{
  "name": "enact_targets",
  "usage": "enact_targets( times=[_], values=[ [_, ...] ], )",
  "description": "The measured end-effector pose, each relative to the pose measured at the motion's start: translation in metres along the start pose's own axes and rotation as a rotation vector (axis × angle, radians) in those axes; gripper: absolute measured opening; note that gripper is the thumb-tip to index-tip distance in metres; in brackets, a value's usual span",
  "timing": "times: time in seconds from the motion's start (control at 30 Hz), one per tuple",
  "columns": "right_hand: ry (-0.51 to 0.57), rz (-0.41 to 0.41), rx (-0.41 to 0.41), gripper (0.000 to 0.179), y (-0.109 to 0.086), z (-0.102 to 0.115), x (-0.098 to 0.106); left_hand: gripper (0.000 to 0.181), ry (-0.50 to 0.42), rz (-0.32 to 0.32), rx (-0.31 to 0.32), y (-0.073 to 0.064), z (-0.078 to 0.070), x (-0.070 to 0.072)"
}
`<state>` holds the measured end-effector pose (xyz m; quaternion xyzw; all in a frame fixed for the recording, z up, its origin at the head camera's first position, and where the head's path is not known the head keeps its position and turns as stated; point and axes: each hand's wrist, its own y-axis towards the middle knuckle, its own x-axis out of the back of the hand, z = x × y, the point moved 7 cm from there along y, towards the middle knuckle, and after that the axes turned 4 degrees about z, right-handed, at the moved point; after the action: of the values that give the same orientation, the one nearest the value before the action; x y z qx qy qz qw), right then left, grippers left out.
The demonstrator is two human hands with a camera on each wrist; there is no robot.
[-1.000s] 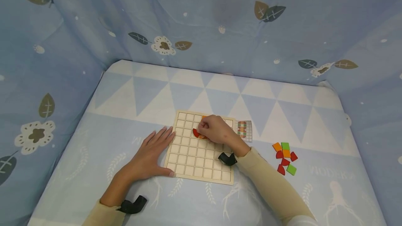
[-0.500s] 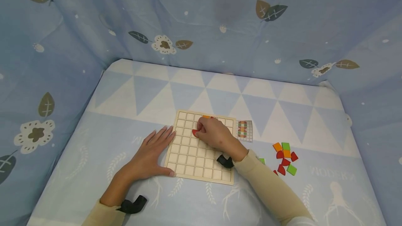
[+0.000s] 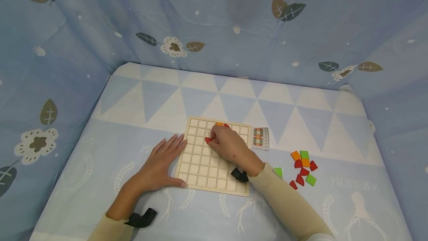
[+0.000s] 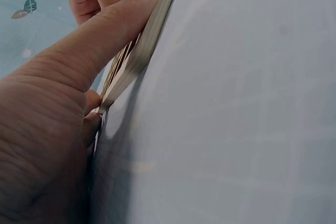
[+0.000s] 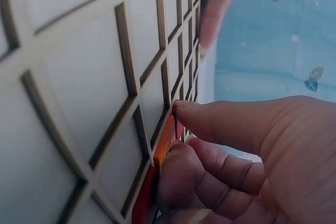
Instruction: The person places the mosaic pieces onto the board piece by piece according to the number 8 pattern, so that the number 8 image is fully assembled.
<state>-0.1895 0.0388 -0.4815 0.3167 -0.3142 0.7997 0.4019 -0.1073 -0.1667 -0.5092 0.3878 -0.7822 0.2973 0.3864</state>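
Observation:
A light wooden grid board (image 3: 198,169) lies on the patterned cloth. My left hand (image 3: 159,166) is spread along its left side, fingertips at the edge and thumb at the near left corner; in the left wrist view that thumb (image 4: 113,27) lies against the board's rim. Over the upper middle cells, my right hand (image 3: 229,142) pinches a red quarter-round tile (image 3: 208,140) at a cell. Close by in the right wrist view, an orange tile (image 5: 164,140) and another red tile (image 5: 143,195) sit in the grid. My right hand hides part of the tile row.
A small printed pattern card (image 3: 260,138) lies against the board's right edge. Farther right is a loose group of red, orange and green tiles (image 3: 305,163). One green tile (image 3: 278,172) lies beside the right sleeve. Blue curtains (image 3: 217,21) hang behind the table.
The right hand has shifted slightly, and its fingers have turned around the red tile at the cell. The right forearm has moved a little left, uncovering a green and a red tile. The left hand stays put.

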Motion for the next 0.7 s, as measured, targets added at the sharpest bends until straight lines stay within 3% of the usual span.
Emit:
enact_targets(
  times=[0.37, 0.7],
  values=[
    [0.113, -0.058, 0.140, 0.008, -0.034, -0.003, 0.019, 0.132, -0.002, -0.002, 0.006, 0.000, 0.000, -0.001],
    [0.143, -0.087, 0.091, 0.006, -0.076, -0.038, 0.037, 0.131, -0.002, -0.024, -0.003, 0.000, -0.001, 0.000]
  ],
)
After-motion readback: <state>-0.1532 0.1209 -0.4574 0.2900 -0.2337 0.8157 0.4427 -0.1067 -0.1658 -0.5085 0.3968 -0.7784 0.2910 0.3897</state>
